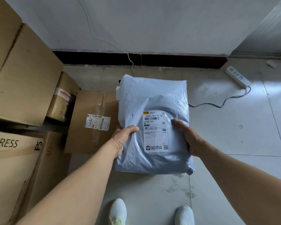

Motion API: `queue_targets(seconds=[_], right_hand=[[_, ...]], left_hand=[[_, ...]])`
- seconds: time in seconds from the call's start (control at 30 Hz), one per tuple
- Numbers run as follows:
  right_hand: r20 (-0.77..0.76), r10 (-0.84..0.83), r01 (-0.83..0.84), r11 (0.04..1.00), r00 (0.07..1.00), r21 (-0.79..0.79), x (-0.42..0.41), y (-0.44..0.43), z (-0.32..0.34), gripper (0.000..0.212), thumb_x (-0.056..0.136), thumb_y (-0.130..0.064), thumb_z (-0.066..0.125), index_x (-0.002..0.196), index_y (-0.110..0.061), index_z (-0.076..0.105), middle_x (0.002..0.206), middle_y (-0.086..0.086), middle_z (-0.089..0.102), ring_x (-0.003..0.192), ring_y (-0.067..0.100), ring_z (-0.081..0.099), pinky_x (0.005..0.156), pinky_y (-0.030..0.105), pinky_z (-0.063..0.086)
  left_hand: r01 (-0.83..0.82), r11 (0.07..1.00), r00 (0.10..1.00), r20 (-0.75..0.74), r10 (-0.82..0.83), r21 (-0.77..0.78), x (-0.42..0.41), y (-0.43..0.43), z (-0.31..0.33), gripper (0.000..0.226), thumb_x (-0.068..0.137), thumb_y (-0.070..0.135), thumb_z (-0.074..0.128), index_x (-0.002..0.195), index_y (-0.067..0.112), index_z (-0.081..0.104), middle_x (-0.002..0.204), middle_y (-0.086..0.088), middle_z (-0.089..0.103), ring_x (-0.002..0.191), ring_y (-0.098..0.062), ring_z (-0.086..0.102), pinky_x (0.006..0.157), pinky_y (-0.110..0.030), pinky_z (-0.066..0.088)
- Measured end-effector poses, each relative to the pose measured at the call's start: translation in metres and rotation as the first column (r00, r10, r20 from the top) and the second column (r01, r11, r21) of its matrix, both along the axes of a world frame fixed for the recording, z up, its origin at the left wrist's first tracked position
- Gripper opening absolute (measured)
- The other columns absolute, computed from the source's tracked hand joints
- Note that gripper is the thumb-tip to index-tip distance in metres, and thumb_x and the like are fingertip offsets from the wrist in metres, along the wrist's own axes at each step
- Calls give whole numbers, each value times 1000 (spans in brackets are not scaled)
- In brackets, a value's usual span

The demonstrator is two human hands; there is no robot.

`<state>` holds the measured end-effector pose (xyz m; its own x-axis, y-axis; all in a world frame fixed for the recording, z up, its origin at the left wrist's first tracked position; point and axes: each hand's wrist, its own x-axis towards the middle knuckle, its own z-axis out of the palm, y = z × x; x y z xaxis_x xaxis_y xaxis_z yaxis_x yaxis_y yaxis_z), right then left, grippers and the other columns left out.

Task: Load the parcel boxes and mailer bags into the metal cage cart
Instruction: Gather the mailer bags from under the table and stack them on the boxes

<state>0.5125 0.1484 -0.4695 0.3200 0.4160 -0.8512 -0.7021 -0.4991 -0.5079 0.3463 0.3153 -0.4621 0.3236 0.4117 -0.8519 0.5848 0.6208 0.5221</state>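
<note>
Currently | clamped on grey mailer bag (152,98) at opposite side edges: left hand (123,138), right hand (189,140) | thumbs on top, flanking shipping label (155,132) | leftward: labelled cardboard box (91,122) on floor

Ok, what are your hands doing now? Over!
Left hand and right hand both grip the grey mailer bag, label up. Cage cart not in view. Power strip on floor, right.
</note>
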Motion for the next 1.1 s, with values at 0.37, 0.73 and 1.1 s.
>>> queue_targets(seconds=[0.37, 0.73, 1.1], right_hand=[[167, -16, 21, 999, 986, -31, -6, 29, 2, 101, 39, -65, 87, 117, -5, 64, 100, 16, 73, 90, 33, 71, 86, 48, 56], [383, 39, 39, 980, 923, -194, 2, 24, 12, 93, 81, -54, 67, 150, -10, 23, 151, 14, 34, 137, 31, 37, 113, 42, 30], [620, 382, -191, 916, 685, -353, -9, 51, 119, 86, 80, -59, 64, 147, -14, 32, 150, 9, 36, 136, 30, 36, 110, 49, 34]], left_hand=[[-15, 991, 994, -102, 29, 131, -6, 18, 12, 63, 72, 35, 75, 123, 4, 55, 115, -14, 64, 107, -33, 61, 90, -38, 48], [-30, 963, 996, -74, 51, 266, -1, 12, 18, 84, 80, 27, 74, 145, 15, 22, 138, -4, 46, 119, -22, 47, 94, -30, 35], [97, 908, 991, -122, -51, 408, 1, 14, 107, 105, 77, 44, 75, 153, 19, 7, 159, -4, 11, 144, -26, 22, 117, -45, 24]])
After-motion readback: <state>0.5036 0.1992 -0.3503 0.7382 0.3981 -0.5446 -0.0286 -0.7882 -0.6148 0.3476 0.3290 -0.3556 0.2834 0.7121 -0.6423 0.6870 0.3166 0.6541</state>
